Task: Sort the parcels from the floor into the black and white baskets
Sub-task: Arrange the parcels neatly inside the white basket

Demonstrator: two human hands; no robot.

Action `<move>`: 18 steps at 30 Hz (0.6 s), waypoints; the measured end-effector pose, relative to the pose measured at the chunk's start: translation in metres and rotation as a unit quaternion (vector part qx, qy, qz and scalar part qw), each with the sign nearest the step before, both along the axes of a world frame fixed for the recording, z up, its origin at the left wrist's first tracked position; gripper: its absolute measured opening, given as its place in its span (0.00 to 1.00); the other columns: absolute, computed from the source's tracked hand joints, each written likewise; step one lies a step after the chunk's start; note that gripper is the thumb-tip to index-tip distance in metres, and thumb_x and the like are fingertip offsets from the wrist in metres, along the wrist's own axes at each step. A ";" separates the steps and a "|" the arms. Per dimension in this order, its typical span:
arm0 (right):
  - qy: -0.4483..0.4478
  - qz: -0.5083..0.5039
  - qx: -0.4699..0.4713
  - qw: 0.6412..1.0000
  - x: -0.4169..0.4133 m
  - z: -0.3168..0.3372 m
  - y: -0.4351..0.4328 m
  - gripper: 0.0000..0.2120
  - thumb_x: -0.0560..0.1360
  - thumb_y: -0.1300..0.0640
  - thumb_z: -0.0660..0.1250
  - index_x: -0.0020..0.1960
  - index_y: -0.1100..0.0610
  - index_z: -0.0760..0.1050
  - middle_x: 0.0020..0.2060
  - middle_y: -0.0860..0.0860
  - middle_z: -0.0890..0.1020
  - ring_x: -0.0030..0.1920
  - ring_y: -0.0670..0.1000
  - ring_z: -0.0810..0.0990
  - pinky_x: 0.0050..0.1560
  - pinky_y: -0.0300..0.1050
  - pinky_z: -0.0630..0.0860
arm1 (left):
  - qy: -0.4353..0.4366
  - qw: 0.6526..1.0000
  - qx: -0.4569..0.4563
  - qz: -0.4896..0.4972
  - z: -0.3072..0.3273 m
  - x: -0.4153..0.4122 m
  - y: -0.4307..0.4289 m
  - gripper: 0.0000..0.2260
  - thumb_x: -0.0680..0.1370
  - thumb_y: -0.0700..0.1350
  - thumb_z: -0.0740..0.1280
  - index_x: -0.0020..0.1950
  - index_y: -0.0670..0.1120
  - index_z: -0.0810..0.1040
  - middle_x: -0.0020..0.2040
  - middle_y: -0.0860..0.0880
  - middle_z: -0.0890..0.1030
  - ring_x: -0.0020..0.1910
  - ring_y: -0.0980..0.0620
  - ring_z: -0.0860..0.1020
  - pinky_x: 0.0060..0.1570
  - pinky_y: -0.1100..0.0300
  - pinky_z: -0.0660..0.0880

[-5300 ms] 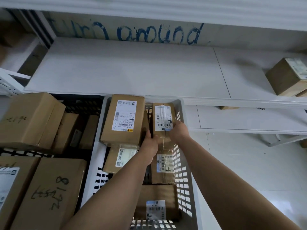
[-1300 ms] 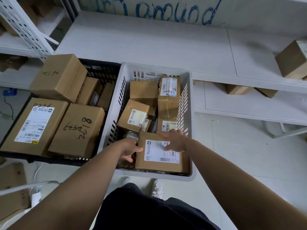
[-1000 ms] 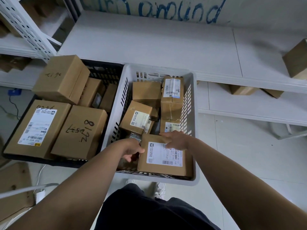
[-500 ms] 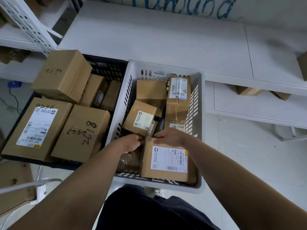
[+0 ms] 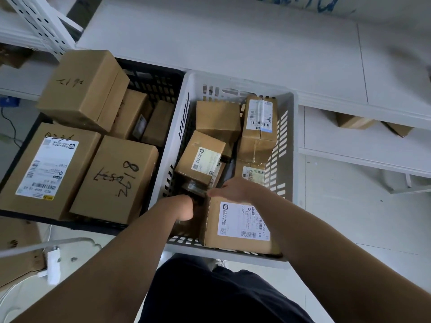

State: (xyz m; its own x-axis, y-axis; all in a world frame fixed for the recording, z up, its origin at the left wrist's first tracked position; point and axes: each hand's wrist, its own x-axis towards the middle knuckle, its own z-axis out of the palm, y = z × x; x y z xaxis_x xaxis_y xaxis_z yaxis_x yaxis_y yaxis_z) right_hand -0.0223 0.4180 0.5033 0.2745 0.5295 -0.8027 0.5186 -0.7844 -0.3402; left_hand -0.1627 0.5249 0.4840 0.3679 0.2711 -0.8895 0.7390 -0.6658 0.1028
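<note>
- Two forearms out over dark trousers [image 5: 210, 292], both reaching into the white basket [image 5: 233, 255].
- On the near left, the left hand [image 5: 184, 207]: down in a gap by the basket's left wall, knuckles up, fingers curled under and out of sight; cannot tell whether gripping anything.
- Just past those knuckles, a wrapped parcel [image 5: 194, 188]: dark, glossy plastic, outline and axis unclear.
- On the right, the right hand [image 5: 233, 188]: flat and relaxed, palm down, fingers straight and pointing left, resting on the far edge of the near box [image 5: 242, 220]; nothing pinched.
- Same near box in the basket's near right corner: flat, label up, near side against the near wall; close to square from above, no clear long axis.
- Further in, left of middle, the small box [image 5: 200, 157]: tilted, label up.
- Along the right wall, the long box [image 5: 260, 127]: long axis near to far, label on top toward the far end; under its near end a half-hidden box [image 5: 251, 172], label up.
- At the far left of the white basket, a plain box [image 5: 218, 117].
- Just beside on the left, the black basket [image 5: 154, 82], packed: scrawled box [image 5: 114, 178] and labelled box [image 5: 49, 169] side by side in front, both lengthwise near to far; big box [image 5: 81, 89] stacked at the far left.
- Beyond both baskets, a white shelf [image 5: 233, 43]; below it to the right, a spare box [image 5: 354, 121].
</note>
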 end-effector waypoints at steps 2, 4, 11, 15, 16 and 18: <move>0.006 0.017 -0.009 1.000 0.000 0.001 0.003 0.38 0.75 0.31 0.57 0.73 0.58 0.68 0.73 0.57 0.68 0.71 0.58 0.68 0.67 0.51 0.65 | 0.005 1.000 0.011 -0.018 -0.002 0.002 -0.001 0.06 0.78 0.37 0.59 0.49 0.40 0.75 0.37 0.47 0.71 0.36 0.51 0.72 0.43 0.59 0.71; 0.008 0.020 -0.009 1.000 -0.001 -0.002 0.006 0.36 0.76 0.33 0.56 0.72 0.58 0.68 0.73 0.57 0.68 0.70 0.59 0.68 0.66 0.51 0.66 | 0.021 0.999 0.016 -0.044 -0.006 0.005 -0.004 0.11 0.78 0.36 0.60 0.59 0.40 0.76 0.38 0.47 0.72 0.36 0.51 0.72 0.43 0.59 0.72; 0.004 -0.002 0.018 1.000 -0.009 -0.021 0.006 0.29 0.72 0.33 0.62 0.56 0.57 0.80 0.50 0.55 0.83 0.49 0.53 0.80 0.54 0.48 0.77 | 0.009 0.993 0.059 -0.105 -0.025 0.006 -0.003 0.23 0.78 0.39 0.62 0.73 0.49 0.66 0.63 0.44 0.74 0.58 0.45 0.75 0.53 0.56 0.72; 0.004 0.018 0.007 1.000 -0.006 -0.018 0.009 0.25 0.74 0.35 0.61 0.57 0.54 0.79 0.51 0.54 0.82 0.51 0.52 0.79 0.57 0.49 0.76 | 0.022 0.990 0.066 -0.125 -0.028 0.007 0.001 0.19 0.78 0.36 0.62 0.68 0.46 0.71 0.61 0.45 0.75 0.57 0.46 0.76 0.53 0.57 0.73; 0.007 0.023 0.005 1.000 -0.006 -0.018 0.010 0.24 0.75 0.36 0.61 0.58 0.53 0.78 0.52 0.53 0.81 0.51 0.52 0.78 0.57 0.48 0.75 | 0.022 0.989 0.070 -0.128 -0.027 0.007 0.002 0.17 0.78 0.36 0.62 0.66 0.46 0.71 0.59 0.45 0.76 0.56 0.46 0.76 0.53 0.57 0.74; 0.016 0.027 -0.001 1.000 -0.006 -0.016 0.012 0.23 0.76 0.38 0.61 0.60 0.54 0.77 0.54 0.54 0.80 0.53 0.52 0.77 0.56 0.47 0.74 | 0.016 0.988 0.081 -0.130 -0.028 0.007 0.002 0.14 0.78 0.37 0.61 0.63 0.45 0.74 0.55 0.46 0.77 0.53 0.47 0.76 0.52 0.58 0.74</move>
